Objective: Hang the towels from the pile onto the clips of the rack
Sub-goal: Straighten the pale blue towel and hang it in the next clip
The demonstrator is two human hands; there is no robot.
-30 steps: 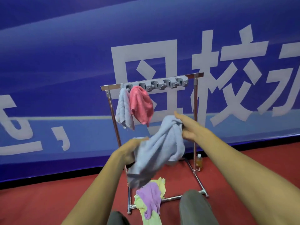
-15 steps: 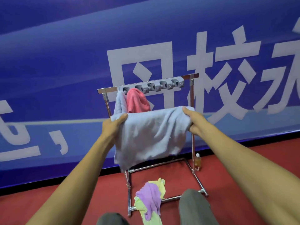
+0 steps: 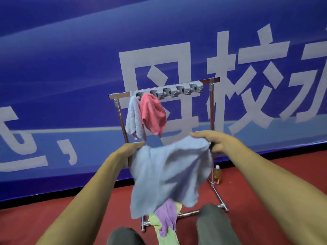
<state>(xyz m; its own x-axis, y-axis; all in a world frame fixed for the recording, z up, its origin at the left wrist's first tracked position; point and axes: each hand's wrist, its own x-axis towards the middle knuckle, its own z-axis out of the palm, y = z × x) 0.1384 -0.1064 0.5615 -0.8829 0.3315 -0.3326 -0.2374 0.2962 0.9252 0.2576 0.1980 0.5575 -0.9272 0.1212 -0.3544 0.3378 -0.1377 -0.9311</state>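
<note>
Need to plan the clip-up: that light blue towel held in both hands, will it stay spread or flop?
The light blue towel likely flops: it sags between the left hand and right hand and drapes in folds. It is probably light, since fingertip pinches carry it. Its free lower edge may swing or bunch on the way to a clip.

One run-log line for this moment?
left hand, right hand: hold blue towel | rack: two towels hung | pile: floor

Two bare forearms reach forward from the lower corners, with no sleeves, watch or rings visible on the left hand (image 3: 130, 152) or the right hand (image 3: 218, 141). Two knees in dark grey trousers (image 3: 215, 225) show at the bottom edge.
</note>
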